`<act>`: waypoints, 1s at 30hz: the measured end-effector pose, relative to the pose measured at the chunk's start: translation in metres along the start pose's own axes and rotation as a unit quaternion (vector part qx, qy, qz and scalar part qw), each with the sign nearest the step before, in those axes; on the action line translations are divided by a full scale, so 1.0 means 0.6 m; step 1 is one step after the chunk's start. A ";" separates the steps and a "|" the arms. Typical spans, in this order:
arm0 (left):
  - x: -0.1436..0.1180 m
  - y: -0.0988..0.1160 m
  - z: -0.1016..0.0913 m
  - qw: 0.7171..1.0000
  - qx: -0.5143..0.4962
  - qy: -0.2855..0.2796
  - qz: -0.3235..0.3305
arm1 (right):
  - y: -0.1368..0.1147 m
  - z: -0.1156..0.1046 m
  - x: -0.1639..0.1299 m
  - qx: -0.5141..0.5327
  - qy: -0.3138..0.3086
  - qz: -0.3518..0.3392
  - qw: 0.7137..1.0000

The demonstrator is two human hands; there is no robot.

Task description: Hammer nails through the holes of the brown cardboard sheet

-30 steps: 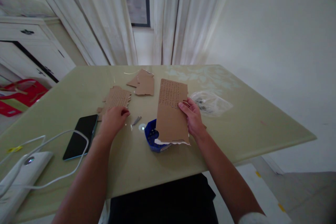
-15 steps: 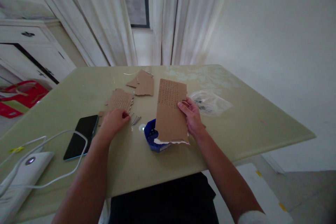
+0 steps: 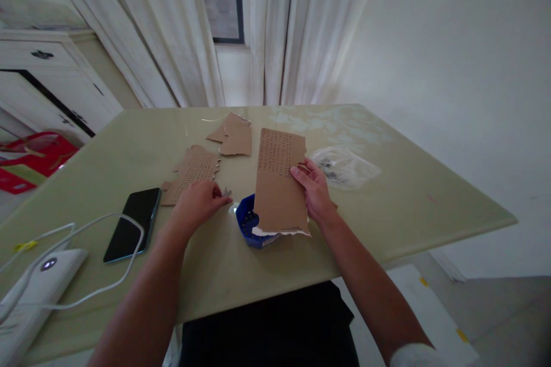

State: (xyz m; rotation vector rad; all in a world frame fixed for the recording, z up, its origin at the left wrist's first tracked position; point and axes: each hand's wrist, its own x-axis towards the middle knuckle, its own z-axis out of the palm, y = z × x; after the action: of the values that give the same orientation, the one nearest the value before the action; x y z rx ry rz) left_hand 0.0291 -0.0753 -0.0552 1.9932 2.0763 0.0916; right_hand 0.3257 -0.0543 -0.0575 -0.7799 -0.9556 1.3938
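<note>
My right hand [image 3: 316, 189] is closed on the right edge of a long cardboard piece [image 3: 282, 198], thumb on top. Rows of small holes run across the far half of the cardboard, and its near edge is torn. Beneath it sits a blue plastic tray [image 3: 246, 223], partly covered, with small holes or dots inside. My left hand [image 3: 202, 199] is left of the tray, fingers pressed together low over the table. Several thin metal nails or screws [image 3: 227, 191] lie at its fingertips, partly hidden. Whatever the fingers pinch is too small to make out.
A second punched cardboard piece [image 3: 196, 169] lies beyond my left hand, with torn cardboard scraps [image 3: 236, 137] farther back. A clear plastic bag [image 3: 346, 169] rests on the right. On the left are a phone [image 3: 133, 223], a white power strip [image 3: 51, 281] and a looping white cable [image 3: 140, 241].
My left hand has moved right and slightly nearer, from beside the second cardboard piece to over the metal nails or screws. My right hand and its cardboard stay almost still.
</note>
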 end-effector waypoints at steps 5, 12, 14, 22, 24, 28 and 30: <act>0.003 0.008 0.012 1.000 0.013 0.020 -0.013 | -0.003 0.001 0.000 0.003 -0.002 0.001 1.000; 0.013 0.005 0.016 0.998 0.012 0.047 -0.040 | 0.000 0.000 0.000 0.009 -0.009 0.002 1.000; 0.014 0.003 0.018 0.997 0.011 0.059 -0.043 | 0.000 -0.001 0.000 0.013 -0.013 0.002 1.000; -0.007 0.041 0.011 0.965 -0.127 0.202 0.110 | -0.010 0.000 -0.011 0.043 -0.067 0.014 0.997; -0.021 0.061 0.009 0.912 -0.233 0.270 0.201 | -0.012 0.001 -0.016 0.048 -0.102 0.017 0.993; -0.046 0.091 0.013 0.844 -0.312 0.291 0.325 | -0.012 -0.002 -0.025 0.051 -0.146 0.040 0.987; -0.052 0.098 0.017 0.830 -0.315 0.284 0.361 | -0.012 -0.003 -0.028 0.048 -0.151 0.048 0.986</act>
State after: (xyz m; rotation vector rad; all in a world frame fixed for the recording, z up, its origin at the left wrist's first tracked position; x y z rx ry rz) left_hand 0.0893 -0.1044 -0.0476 2.2858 1.0968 1.4510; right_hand 0.3316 -0.0713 -0.0536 -0.5563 -1.0842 1.6612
